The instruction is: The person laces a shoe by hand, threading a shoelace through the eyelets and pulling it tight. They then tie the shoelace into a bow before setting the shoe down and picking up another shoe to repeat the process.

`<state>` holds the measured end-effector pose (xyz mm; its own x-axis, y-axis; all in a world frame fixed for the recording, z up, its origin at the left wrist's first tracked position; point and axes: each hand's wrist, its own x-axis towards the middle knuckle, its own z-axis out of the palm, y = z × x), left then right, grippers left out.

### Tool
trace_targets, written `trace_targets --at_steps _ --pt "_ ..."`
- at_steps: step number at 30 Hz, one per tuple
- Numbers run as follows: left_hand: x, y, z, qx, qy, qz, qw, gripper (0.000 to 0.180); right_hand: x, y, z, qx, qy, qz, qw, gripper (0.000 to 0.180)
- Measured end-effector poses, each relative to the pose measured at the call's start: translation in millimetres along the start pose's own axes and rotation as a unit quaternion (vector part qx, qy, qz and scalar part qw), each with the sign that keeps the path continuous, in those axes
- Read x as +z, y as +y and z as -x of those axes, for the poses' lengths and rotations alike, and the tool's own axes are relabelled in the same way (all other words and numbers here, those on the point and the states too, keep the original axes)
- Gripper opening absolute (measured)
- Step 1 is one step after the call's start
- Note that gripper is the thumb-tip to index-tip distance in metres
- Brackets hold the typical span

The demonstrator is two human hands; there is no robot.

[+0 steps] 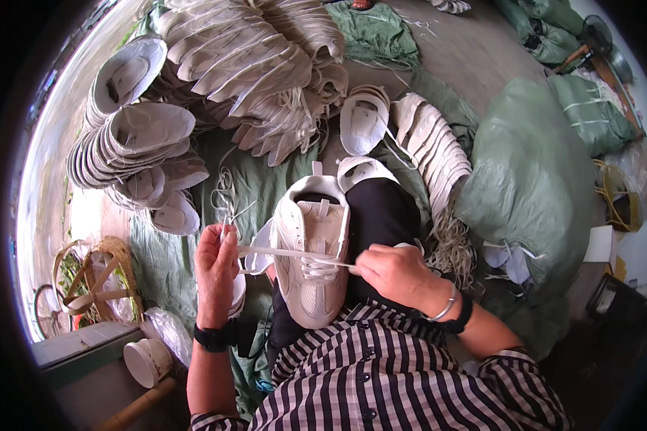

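Observation:
A pale beige shoe upper point(313, 294) lies across my lap with its toe toward me. White lacing crosses its front below the tongue point(323, 224). My left hand point(218, 251), left of the shoe, pinches a flat white shoelace point(277, 251) stretched from the lacing, its tip pointing up from my fingers. On the other side my right hand point(395, 273) is closed on the lace's other end, drawn out to the right. Both ends look taut. Another white upper point(262, 241) lies partly hidden behind the shoe's left side.
Stacked uppers point(244, 57) pile up ahead, with nested ones point(133, 140) at the left and a row point(431, 136) to the right. A bulging green sack point(528, 179) stands at the right. A wicker basket point(111, 266) and a white bucket point(147, 363) are at the lower left.

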<state>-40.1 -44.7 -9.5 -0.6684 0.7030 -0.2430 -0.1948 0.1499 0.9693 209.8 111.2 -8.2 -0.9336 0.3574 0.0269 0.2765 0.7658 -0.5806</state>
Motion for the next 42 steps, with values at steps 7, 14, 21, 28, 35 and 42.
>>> trace_targets --at_steps 7,14,21,28,35,42 --pt "-13 -61 -1 0.016 -0.035 -0.236 0.971 0.019 -35 57 38 0.323 0.051 -0.305 0.894 0.022" --pt "8 -31 3 0.048 -0.015 -0.233 0.971 0.023 -23 66 38 0.201 0.184 0.011 0.962 0.018" --pt "51 -26 26 0.155 -0.006 -0.16 0.975 0.014 -1 1 -13 0.084 0.13 -0.115 0.981 0.028" --pt "35 -24 28 -0.053 -0.129 -0.076 0.987 0.015 21 3 -10 0.05 0.108 -0.052 0.992 0.01" --pt "29 -27 20 -0.058 -0.18 -0.083 0.978 0.018 20 -2 -19 0.075 0.102 -0.008 0.992 0.012" --pt "25 -28 20 -0.09 -0.187 -0.078 0.975 0.019 12 -14 -22 0.028 0.018 -0.025 0.999 0.005"
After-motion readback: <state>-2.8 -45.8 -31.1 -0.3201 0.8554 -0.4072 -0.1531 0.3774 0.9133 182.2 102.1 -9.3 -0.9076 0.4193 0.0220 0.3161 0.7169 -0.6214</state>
